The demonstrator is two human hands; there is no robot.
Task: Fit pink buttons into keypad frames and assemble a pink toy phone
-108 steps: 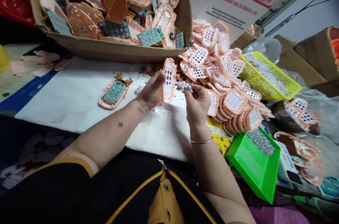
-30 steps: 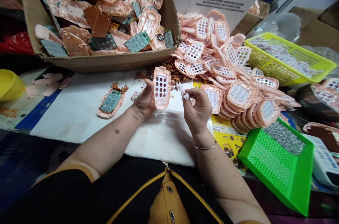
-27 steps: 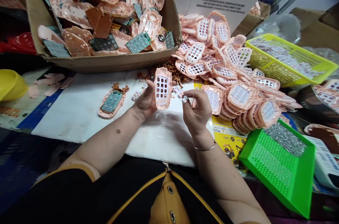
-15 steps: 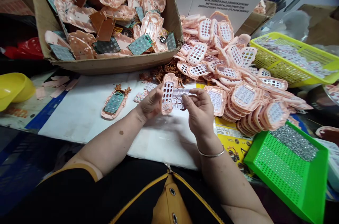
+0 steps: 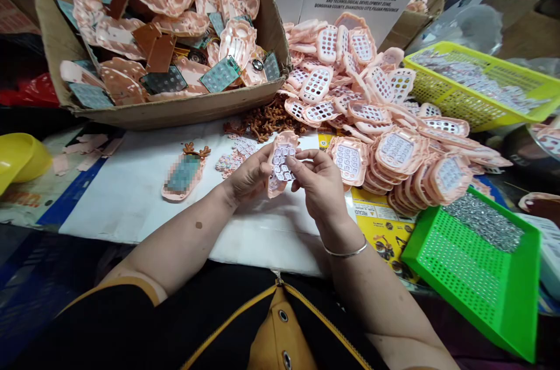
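Observation:
My left hand (image 5: 251, 176) grips a pink plastic toy-phone casing (image 5: 276, 188) by its left edge, above the white work surface. Over the casing's row of key holes lies a white keypad sheet (image 5: 282, 164). The fingers of my right hand (image 5: 318, 180) pinch that sheet at its right side, with the thumb on top. To the left rests another pink casing (image 5: 175, 194) with a greenish circuit board and brown antlers at its top. Small printed key pieces (image 5: 231, 160) and a heap of brown antler parts (image 5: 256, 119) lie just behind my hands.
At back left stands a cardboard box (image 5: 175, 104) of pink casings and circuit boards. A pile of pink casings (image 5: 350, 96) and stacks with keypads (image 5: 400, 151) fill the right. Beyond are a yellow basket (image 5: 437, 87) and a green tray (image 5: 468, 276) holding screws.
My right hand has moved left, bringing the keypad sheet from beside the casing onto it. The camera view has shifted slightly.

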